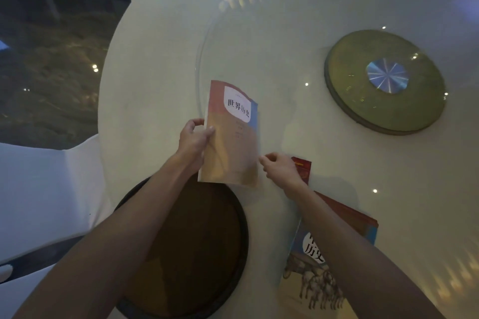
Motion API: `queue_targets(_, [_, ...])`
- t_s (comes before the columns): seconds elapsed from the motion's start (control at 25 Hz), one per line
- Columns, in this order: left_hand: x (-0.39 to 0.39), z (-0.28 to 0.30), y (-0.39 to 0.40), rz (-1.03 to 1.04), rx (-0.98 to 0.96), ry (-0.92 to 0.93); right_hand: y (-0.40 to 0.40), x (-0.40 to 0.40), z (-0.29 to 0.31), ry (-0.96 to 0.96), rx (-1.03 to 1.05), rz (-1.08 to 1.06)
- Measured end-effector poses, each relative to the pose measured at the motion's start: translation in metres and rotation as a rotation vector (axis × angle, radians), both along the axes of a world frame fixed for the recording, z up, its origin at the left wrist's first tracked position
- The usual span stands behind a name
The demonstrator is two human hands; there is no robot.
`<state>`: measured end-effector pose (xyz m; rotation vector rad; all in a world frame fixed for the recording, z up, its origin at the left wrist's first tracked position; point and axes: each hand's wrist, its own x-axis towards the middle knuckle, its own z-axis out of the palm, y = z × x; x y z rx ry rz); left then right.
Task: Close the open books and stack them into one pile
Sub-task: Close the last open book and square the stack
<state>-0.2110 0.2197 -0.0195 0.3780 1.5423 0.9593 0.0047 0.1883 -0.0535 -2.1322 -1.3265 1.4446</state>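
**One book in hand, more lying closed at the right**

The left hand is clamped on the left edge of a closed pastel-covered book, thumb on the front cover, fingers behind. The book is tilted, its cover facing the camera, its lower end over the near part of the round white table. The right hand hangs just beside the book's right edge with its fingers loosely curled, closed on nothing; whether a fingertip touches the book, I cannot tell.

Under the right forearm lie closed books on the table: one with horses on its cover, on top of a red-covered one. A small red cover shows behind the right hand; whether it is a third book is unclear.

One dark round tray sits at the near edge, and one green disc lies further off beneath the glass turntable.
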Motion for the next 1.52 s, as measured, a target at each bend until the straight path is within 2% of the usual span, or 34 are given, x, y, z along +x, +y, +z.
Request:
queue_targets(0.2, [0.026,0.046,-0.015,-0.187,0.007,-0.125,-0.018,0.025,0.037,0.509,-0.118,-0.356])
queue_targets(0.28, [0.045,0.06,-0.028,-0.256,0.006,-0.151,-0.037,0.044,0.053,0.685,-0.083,-0.455])
queue_targets(0.36, [0.067,0.068,-0.041,-0.322,0.023,-0.129,-0.06,0.069,0.065,0.759,-0.007,-0.572])
queue_targets(0.56, [0.123,0.06,-0.084,-0.453,0.069,-0.047,-0.124,0.135,0.073,0.571,0.07,-0.702])
queue_targets(0.76, [0.18,0.027,-0.146,-0.5,-0.027,0.032,-0.199,0.179,0.059,0.413,0.048,-0.759])
queue_targets(1.0, [0.203,-0.018,-0.201,-0.642,-0.102,0.173,-0.254,0.189,0.015,0.098,0.058,-0.657])
queue_targets(1.08, [0.208,-0.022,-0.214,-0.738,-0.061,0.292,-0.263,0.187,0.007,0.016,0.073,-0.583])
queue_targets(1.16, [0.21,-0.026,-0.222,-0.841,-0.001,0.497,-0.268,0.185,0.003,-0.047,0.092,-0.529])
queue_targets(1.24, [0.209,-0.024,-0.228,-0.864,-0.015,0.601,-0.271,0.187,-0.005,-0.15,0.114,-0.49])
queue_targets(1.36, [0.205,-0.032,-0.235,-0.851,-0.114,0.434,-0.274,0.191,-0.018,-0.339,0.105,-0.374])
queue_targets(1.52, [0.206,-0.037,-0.242,-0.839,-0.138,0.454,-0.28,0.192,-0.023,-0.218,0.121,-0.47])
